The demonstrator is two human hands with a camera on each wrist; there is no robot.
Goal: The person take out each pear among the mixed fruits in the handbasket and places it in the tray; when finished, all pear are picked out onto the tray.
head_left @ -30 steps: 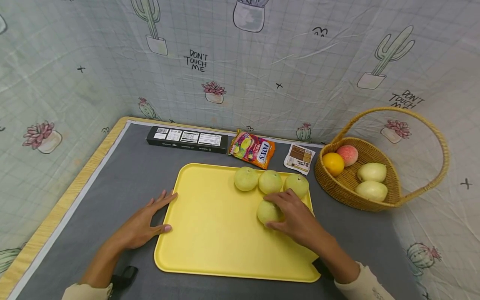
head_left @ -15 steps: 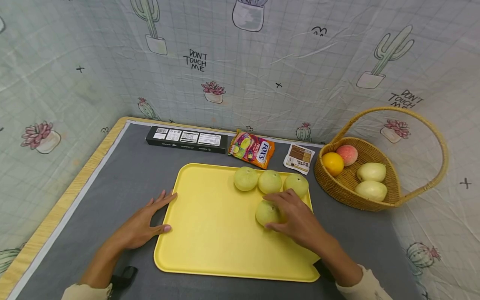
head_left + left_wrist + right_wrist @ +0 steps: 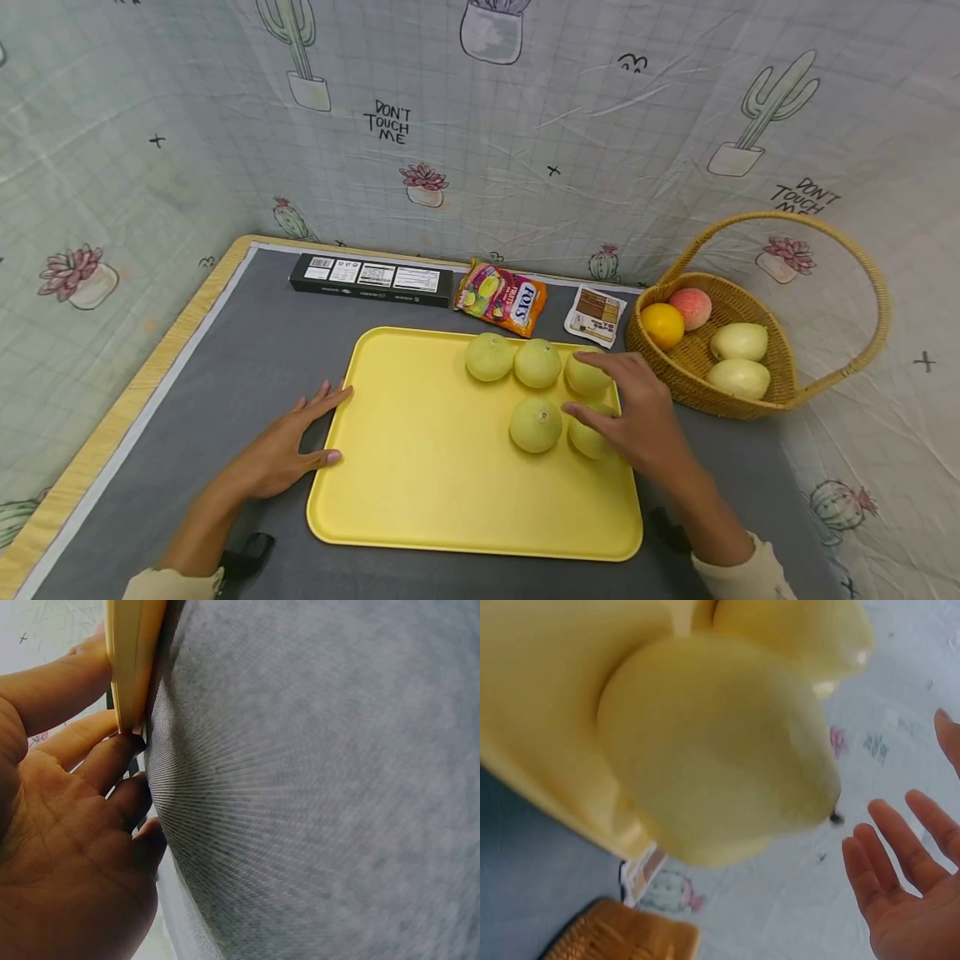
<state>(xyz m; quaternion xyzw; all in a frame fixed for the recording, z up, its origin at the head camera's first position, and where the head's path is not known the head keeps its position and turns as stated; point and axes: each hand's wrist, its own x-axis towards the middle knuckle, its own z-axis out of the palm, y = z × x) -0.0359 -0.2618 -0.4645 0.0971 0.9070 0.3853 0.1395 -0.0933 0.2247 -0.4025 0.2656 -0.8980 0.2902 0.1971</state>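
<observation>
Left hand [image 3: 288,448] spread, right hand [image 3: 637,412] apparently relaxed

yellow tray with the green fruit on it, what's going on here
A person is handling pale green pears: five sit on a yellow tray, three in a row along its far side and two nearer. The right hand hovers by the two rightmost ones, holding nothing, while the left hand touches the tray's left edge. To the right, a wicker basket holds two more pears, a peach and an orange fruit.
</observation>
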